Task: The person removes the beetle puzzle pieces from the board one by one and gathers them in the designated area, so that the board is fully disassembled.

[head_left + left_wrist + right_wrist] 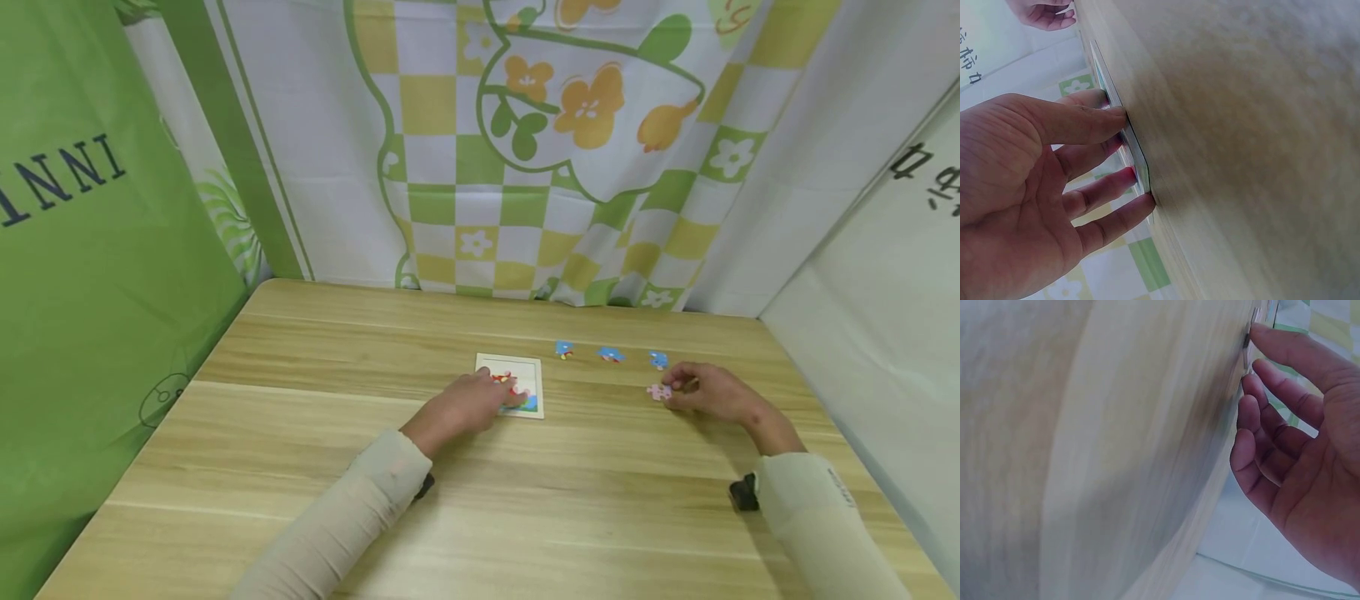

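Note:
A small square puzzle board (529, 372) with a pale frame and a partly filled colourful picture lies on the table. My left hand (468, 402) rests over its left side with the fingers spread. In the left wrist view the fingertips (1124, 177) touch the board and its edge, and the thumb lies at the near side. To the right, my right hand (708, 392) pinches a pink jigsaw piece (657, 392) between thumb and forefinger, close to the tabletop. The other fingers of that hand curl loosely in the right wrist view.
Three blue jigsaw pieces lie in a row beyond: one (564, 349) near the board, another (611, 354) in the middle and one (658, 359) just behind the pink piece. The wooden table (525, 517) meets a patterned curtain (525, 233) at the back.

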Demonstrator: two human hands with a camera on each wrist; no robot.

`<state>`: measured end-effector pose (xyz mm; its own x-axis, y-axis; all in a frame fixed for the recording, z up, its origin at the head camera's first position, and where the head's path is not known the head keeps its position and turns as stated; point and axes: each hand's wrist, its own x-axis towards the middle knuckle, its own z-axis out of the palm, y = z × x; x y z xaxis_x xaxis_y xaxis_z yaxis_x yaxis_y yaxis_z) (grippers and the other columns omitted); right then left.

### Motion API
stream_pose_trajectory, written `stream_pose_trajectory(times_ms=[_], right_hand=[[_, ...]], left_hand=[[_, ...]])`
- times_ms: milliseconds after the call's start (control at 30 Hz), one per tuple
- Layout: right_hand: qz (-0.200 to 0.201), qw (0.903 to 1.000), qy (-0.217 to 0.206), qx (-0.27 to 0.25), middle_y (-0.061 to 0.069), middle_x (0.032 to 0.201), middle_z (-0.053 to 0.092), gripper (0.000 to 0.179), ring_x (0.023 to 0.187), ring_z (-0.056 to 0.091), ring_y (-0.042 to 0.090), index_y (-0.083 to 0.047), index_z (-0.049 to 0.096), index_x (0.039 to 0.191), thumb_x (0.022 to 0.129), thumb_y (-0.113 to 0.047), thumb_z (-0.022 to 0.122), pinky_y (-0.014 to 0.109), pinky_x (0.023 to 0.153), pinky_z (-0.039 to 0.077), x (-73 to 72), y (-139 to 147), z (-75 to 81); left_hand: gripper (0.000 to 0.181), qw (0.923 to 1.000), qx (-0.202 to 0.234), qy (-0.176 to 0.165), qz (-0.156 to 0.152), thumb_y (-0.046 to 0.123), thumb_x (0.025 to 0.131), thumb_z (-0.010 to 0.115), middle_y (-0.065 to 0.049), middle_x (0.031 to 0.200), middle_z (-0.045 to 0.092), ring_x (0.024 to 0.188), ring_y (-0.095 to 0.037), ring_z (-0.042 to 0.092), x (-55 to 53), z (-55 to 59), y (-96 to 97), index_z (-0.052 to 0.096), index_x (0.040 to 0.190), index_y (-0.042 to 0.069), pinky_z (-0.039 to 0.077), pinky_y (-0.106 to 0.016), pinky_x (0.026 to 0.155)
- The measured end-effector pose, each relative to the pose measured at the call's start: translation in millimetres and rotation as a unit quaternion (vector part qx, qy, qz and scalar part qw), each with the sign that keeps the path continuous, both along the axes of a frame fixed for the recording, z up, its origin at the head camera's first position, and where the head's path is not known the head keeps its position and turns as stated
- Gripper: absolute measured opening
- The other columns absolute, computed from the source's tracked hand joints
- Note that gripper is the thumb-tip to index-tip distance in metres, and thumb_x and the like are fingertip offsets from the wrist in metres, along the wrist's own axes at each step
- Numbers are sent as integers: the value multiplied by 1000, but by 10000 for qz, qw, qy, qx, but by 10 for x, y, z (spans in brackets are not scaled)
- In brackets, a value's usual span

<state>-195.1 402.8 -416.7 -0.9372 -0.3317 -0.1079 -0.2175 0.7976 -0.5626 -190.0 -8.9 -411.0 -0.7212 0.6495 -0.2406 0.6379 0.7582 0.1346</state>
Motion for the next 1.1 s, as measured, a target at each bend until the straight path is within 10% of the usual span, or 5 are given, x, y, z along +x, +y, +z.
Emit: stream_pose_trajectory(times_ms=[367, 667, 1100], right_hand=[[376, 9972, 568, -292, 9, 99, 68, 17, 80, 64, 19, 4, 69, 111, 99, -7, 69, 28, 64, 54, 15, -426, 127], [871, 9934, 663, -332, 2, 97, 69, 16, 86, 64, 20, 0, 72, 112, 100, -10, 67, 33, 73, 53, -62, -900, 121], [1554, 9861, 535, -241, -1, 96, 68, 14, 80, 63, 17, -3, 72, 111, 100, -8, 66, 33, 70, 52, -305, -1504, 122]], left_hand=[[54, 9996, 29, 278, 0, 9, 103, 62, 0, 151, 54, 125, -33, 56, -1, -19, 26, 53, 152, 30, 51, -33, 75], [28, 9944, 932, 359, 334, 31, 105, 60, -2, 85, 69, 82, -18, 62, -11, -41, 43, 79, 107, 11, 50, -32, 69], [22, 9925, 1086, 405, 384, 13, 98, 70, -1, 115, 75, 100, -22, 68, -7, -44, 35, 79, 118, 17, 55, -35, 82]])
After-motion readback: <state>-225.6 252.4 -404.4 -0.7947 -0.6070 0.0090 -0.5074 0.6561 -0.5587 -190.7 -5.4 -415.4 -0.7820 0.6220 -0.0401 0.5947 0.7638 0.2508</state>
